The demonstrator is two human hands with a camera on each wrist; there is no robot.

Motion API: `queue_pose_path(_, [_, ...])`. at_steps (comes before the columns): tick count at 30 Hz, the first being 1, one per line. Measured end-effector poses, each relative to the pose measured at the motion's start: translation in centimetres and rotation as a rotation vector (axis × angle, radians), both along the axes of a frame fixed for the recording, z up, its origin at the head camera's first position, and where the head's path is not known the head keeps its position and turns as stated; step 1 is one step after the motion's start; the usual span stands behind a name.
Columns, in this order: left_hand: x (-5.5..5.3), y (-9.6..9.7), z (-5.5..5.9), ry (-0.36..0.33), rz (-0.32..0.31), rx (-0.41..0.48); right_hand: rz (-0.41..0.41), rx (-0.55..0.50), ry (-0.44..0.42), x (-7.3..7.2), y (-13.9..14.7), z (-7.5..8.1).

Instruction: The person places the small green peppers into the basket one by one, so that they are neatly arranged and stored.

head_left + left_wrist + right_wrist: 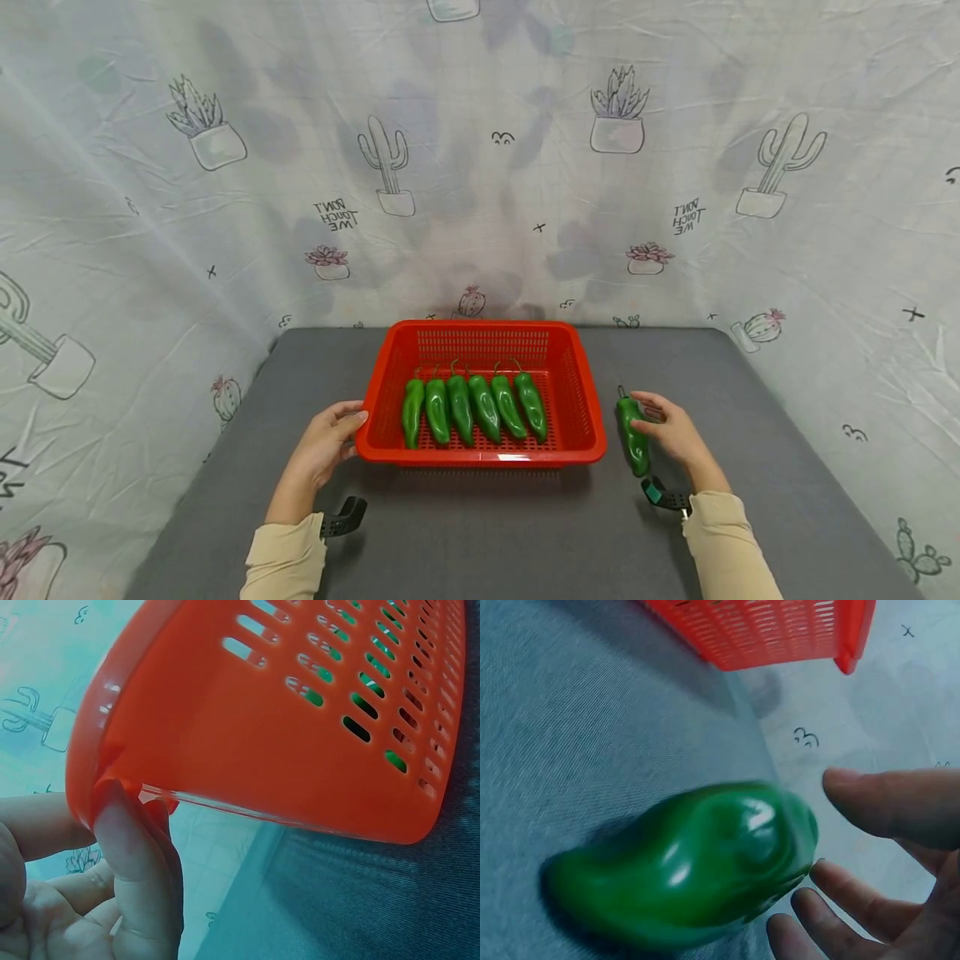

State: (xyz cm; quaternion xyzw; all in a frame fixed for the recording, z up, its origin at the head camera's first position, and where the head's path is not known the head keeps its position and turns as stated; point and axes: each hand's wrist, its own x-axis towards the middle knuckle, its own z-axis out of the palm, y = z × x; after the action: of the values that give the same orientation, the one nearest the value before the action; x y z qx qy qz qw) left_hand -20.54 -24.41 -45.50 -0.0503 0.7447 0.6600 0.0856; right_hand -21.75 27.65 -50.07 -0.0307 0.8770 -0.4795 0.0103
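Observation:
A red plastic basket point(480, 457) with slotted walls stands on the grey table, with several green peppers point(483, 408) lying side by side in it, stems toward the back. My left hand point(330, 437) pinches the basket's left rim between thumb and fingers; the left wrist view shows this rim point(84, 750) up close. Right of the basket, another green pepper point(634, 437) lies on the table, its stem pointing away. My right hand point(671, 429) is beside its stem end. In the right wrist view, the thumb is apart from this pepper point(682, 870) and the fingertips are right at its edge.
The grey cloth-covered table point(480, 533) extends around the basket. Behind it and at both sides hangs a pale curtain point(480, 167) printed with potted cacti. Black wrist devices point(345, 517) are worn at both sleeve cuffs.

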Motion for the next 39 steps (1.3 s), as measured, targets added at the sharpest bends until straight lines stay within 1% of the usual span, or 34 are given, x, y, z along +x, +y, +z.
queue_pose_path(4, [0.0,0.0,0.1,0.001,0.000,0.000,0.030,0.026,-0.046,-0.1,0.0,-0.5])
queue_pose_path(5, [-0.1,-0.1,0.1,0.002,0.000,-0.001,0.031,0.021,-0.059,-0.1,0.0,-0.6])
queue_pose_path(8, [-0.1,-0.1,0.1,0.003,0.001,-0.006,0.068,-0.005,-0.078,-0.1,-0.1,-0.7])
queue_pose_path(12, [0.0,0.0,0.0,0.001,0.003,-0.009,0.106,-0.026,-0.081,-0.1,-0.3,-0.7])
queue_pose_path(17, [0.1,0.0,-0.2,0.004,0.002,-0.007,0.095,-0.041,-0.100,-0.1,-0.6,-0.8])
queue_pose_path(21, [0.1,0.1,-0.2,0.010,-0.004,-0.008,0.054,-0.059,-0.121,-0.3,-0.6,-1.0])
queue_pose_path(25, [0.0,0.1,-0.2,0.015,-0.005,-0.013,0.025,-0.091,-0.129,-0.4,-0.5,-0.8])
queue_pose_path(29, [0.0,0.1,-0.2,0.014,-0.007,-0.014,0.009,-0.151,-0.104,-0.5,-0.3,0.0])
queue_pose_path(32, [0.0,0.1,-0.2,0.012,-0.009,-0.008,0.012,-0.180,-0.068,-0.7,-0.3,1.0])
queue_pose_path(35, [0.0,0.0,0.0,0.011,-0.010,-0.011,0.026,-0.199,-0.033,-0.8,-0.5,2.5])
queue_pose_path(39, [-0.1,-0.1,0.1,0.011,-0.010,-0.022,0.049,-0.222,0.012,-1.2,-1.0,4.8])
